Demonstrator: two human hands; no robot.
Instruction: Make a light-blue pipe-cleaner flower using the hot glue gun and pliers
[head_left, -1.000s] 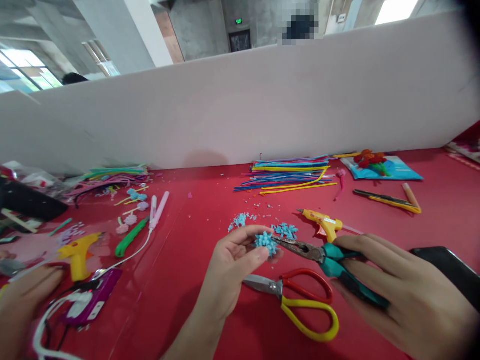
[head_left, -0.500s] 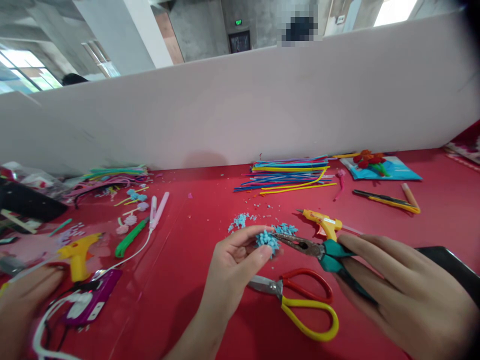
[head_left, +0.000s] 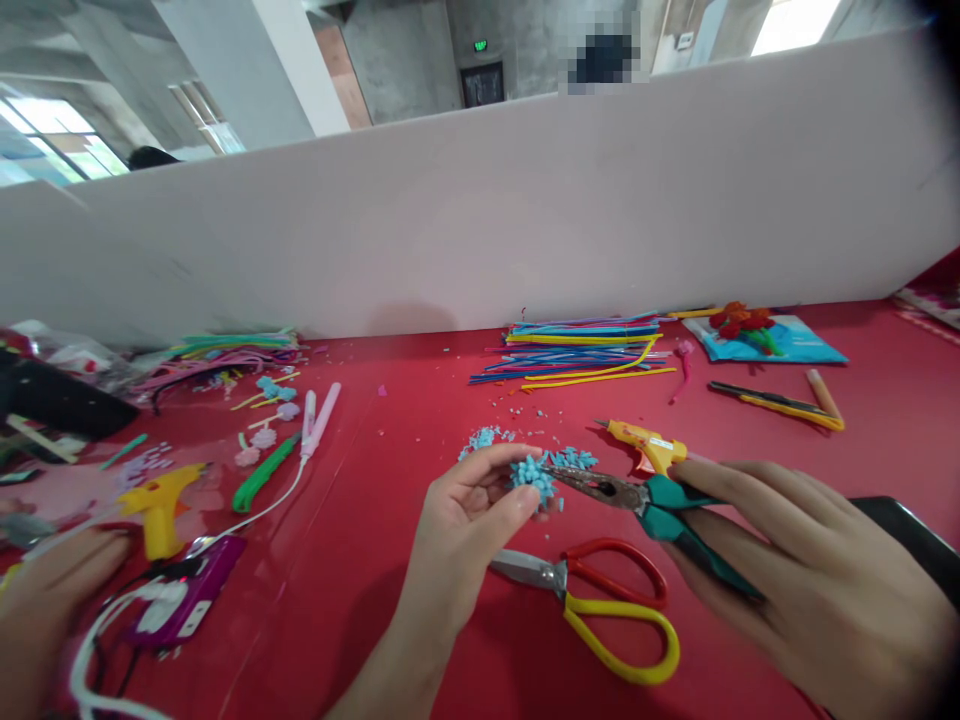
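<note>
Left hand: thumb and fingers of the left hand (head_left: 469, 515) pinched on a light-blue, spiky, roundish cluster (head_left: 531, 478) of short pieces.
Right hand: the right hand (head_left: 817, 560) is closed around the teal-and-black handles of steel long-nosed pliers (head_left: 660, 510).
Pliers' tip: at the cluster's right edge; grip on a piece cannot be confirmed.
Cluster position: raised above the red tabletop (head_left: 360, 480), between the two hands.
Scissors: metal-bladed, one red and one yellow handle (head_left: 559, 578), lying below the pliers.
Loose pieces: small light-blue bits (head_left: 576, 458) heaped just beyond the cluster.
Glue gun: yellow plastic (head_left: 643, 447), near the pliers.
</note>
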